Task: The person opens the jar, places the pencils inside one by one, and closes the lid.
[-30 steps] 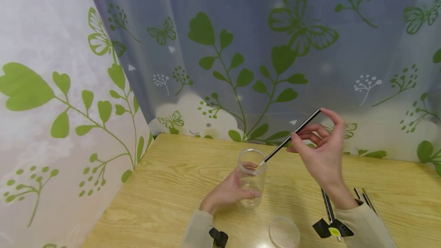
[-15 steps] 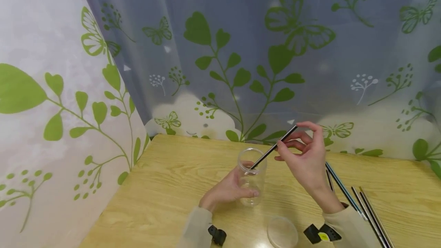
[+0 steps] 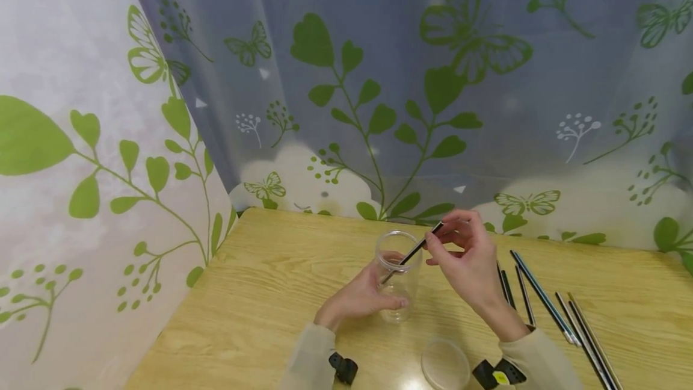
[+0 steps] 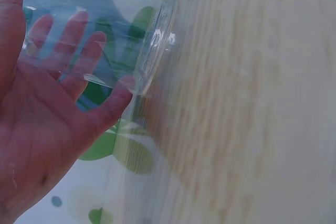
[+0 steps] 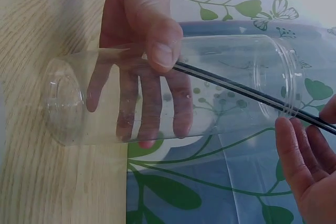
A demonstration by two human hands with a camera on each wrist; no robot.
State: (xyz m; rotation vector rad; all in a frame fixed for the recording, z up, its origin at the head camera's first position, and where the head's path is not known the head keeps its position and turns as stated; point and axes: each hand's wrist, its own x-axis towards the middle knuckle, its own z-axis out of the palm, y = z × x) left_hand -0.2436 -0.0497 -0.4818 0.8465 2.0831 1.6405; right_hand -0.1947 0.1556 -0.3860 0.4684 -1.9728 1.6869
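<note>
A clear plastic jar stands upright on the wooden table. My left hand grips its side, fingers and thumb wrapped round it; the left wrist view shows the fingers through the jar wall. My right hand pinches the upper end of a black straw. The straw slants down into the jar mouth, and its lower part lies inside the jar.
A clear round lid lies on the table near the front edge. Several more dark straws lie on the table to the right of my right hand. A leaf-and-butterfly curtain hangs close behind and to the left.
My right hand has come down and to the left with the straw. The straw's tip has gone from the jar's rim to well inside the jar. The left hand stayed put.
</note>
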